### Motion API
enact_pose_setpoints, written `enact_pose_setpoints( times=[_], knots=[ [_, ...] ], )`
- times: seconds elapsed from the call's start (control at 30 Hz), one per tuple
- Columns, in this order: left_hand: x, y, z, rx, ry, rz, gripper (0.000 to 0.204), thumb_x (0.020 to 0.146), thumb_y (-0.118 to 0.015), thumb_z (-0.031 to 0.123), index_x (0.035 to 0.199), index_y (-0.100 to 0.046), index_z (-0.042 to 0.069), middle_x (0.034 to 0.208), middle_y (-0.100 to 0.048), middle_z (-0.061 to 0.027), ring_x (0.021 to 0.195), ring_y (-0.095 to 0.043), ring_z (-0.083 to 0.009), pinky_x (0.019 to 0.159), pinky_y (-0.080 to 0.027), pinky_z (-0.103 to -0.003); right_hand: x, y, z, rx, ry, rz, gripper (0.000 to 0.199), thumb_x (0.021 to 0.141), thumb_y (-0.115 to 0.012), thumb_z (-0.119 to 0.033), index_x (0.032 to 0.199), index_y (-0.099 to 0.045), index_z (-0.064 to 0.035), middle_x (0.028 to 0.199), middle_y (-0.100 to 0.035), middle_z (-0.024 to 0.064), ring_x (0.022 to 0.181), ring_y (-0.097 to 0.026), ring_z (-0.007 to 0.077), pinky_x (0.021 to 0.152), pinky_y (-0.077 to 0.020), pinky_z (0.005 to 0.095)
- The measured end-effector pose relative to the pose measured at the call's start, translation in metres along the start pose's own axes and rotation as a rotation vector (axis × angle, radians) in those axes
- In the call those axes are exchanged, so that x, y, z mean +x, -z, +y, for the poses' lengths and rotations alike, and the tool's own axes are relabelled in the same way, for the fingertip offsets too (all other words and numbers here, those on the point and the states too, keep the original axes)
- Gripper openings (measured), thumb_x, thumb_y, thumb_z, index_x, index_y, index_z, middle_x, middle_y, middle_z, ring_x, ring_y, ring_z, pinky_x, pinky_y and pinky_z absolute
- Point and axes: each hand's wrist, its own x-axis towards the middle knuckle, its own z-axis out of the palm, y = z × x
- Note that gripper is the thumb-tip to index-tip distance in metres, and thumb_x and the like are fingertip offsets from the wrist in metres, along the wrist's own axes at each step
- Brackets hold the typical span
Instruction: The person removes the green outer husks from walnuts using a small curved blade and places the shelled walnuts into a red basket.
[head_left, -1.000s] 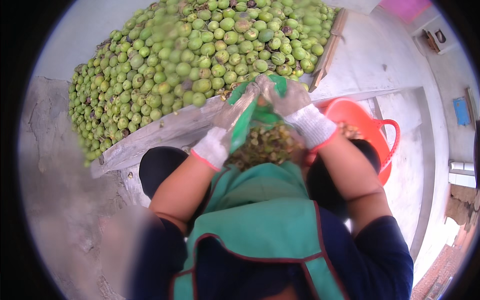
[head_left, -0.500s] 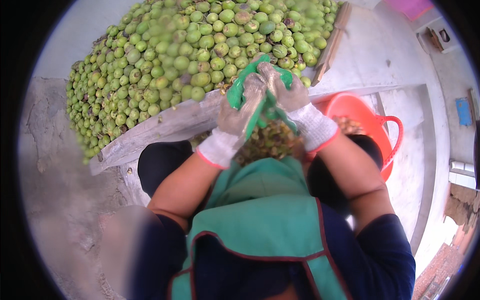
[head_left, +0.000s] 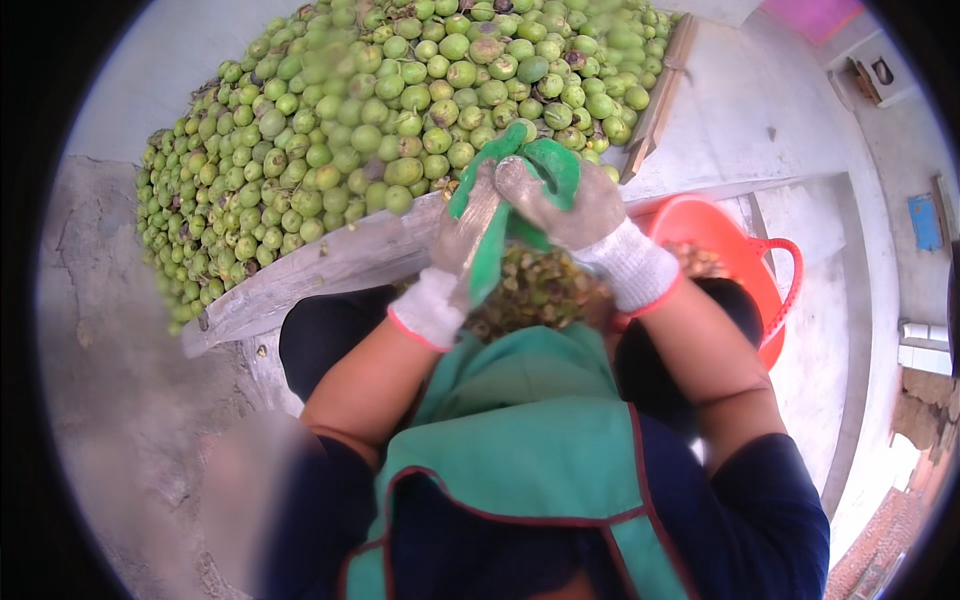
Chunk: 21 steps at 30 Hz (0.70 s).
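Both hands wear white knit gloves with green coating and soiled, greyish backs. My left hand (head_left: 468, 225) and my right hand (head_left: 568, 200) are brought together in front of me, fingers curled and touching near the tips. Whatever they hold between them is hidden by the gloves. Just below them lies a heap of brown and green husk pieces (head_left: 535, 285), in front of my green apron (head_left: 520, 450). Beyond the hands rises a large pile of round green fruits (head_left: 400, 110), some with dark blemishes.
A red basket (head_left: 735, 235) with a rope-like handle stands at my right, with small brownish pieces (head_left: 698, 260) inside. A pale board (head_left: 320, 260) edges the near side of the pile, and a wooden plank (head_left: 660, 95) its right side. Grey concrete floor (head_left: 120, 380) lies at left.
My left hand has shifted slightly down and left. Both hands stay together, and the right glove's green fingers have turned a little. The surroundings have shifted slightly in the view.
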Motion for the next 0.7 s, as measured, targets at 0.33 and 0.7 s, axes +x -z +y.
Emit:
enact_pose_setpoints(
  times=[0.33,0.7],
  knots=[
    [0.009,0.024,-0.017,-1.363,0.62,-0.427,0.051,0.11,-0.038,0.037,0.143,-0.047,0.0,0.128,-0.064,-0.0137,0.107,-0.068,-0.0215,0.084,-0.061,-0.037,0.003,0.011,-0.011,-0.363,0.058,-0.352,0.049,0.095,-0.057,-0.055,0.096,-0.066,-0.0064,0.079,-0.068,0.0201,0.076,-0.067,0.0409,0.066,-0.0528,0.0522],
    [0.005,0.009,-0.021,-1.036,0.859,-0.346,0.062,0.108,-0.036,0.05,0.15,-0.042,0.005,0.143,-0.056,-0.0111,0.121,-0.062,-0.0201,0.096,-0.056,-0.037,-0.013,0.011,-0.011,-0.353,0.185,-0.337,0.037,0.092,-0.064,-0.041,0.11,-0.064,-0.0094,0.088,-0.067,0.0179,0.076,-0.067,0.0397,0.064,-0.0544,0.0491]
  ],
)
